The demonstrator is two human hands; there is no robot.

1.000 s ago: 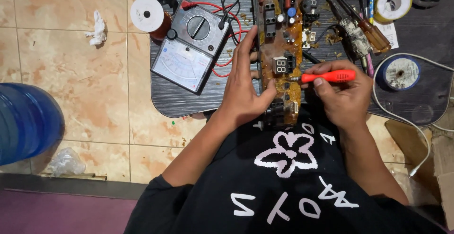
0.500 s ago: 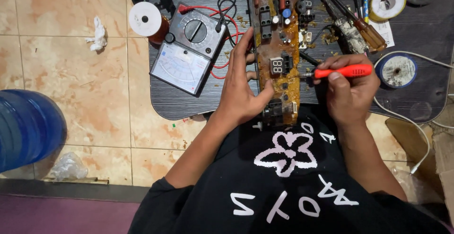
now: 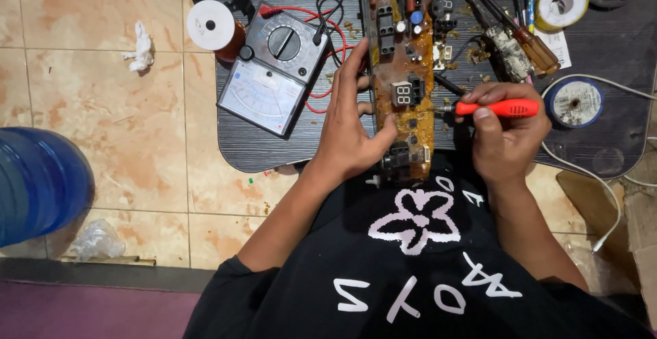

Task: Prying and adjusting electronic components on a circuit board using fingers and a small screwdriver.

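Far left, a blue water jug (image 3: 37, 185) stands on the tiled floor (image 3: 102, 106), off the work area, with crumpled clear plastic (image 3: 96, 237) below it and a white tissue scrap (image 3: 142, 46) further up, all well apart from the hands. On the left part of the low dark table (image 3: 274, 151) a white spool (image 3: 211, 25) sits just beside an analog multimeter (image 3: 274, 68), laid flat with dial and scale face up so it reads from above, its red and black leads (image 3: 327, 34) trailing toward the board, probably kept handy for testing. The left hand (image 3: 352, 130) lies flat on the table, fingers spread along the left edge of the long brown circuit board (image 3: 404, 72) and thumb pressing on top: an open, pinning hold, not a fist, seemingly to stop the board sliding. The board runs lengthwise away from the body, component side up, near end over the table edge at the lap, two-digit display visible mid-board. The right hand (image 3: 506, 137) is closed around a red-handled screwdriver (image 3: 496, 108), held level with the tip pointing left at the board's right edge; whether the tip touches is hard to tell. Behind lie spare screwdrivers (image 3: 520, 34), a yellow tape roll (image 3: 562, 3) and a solder reel (image 3: 575, 103), within reach of that hand. A white cable (image 3: 616, 174) loops off to the right.
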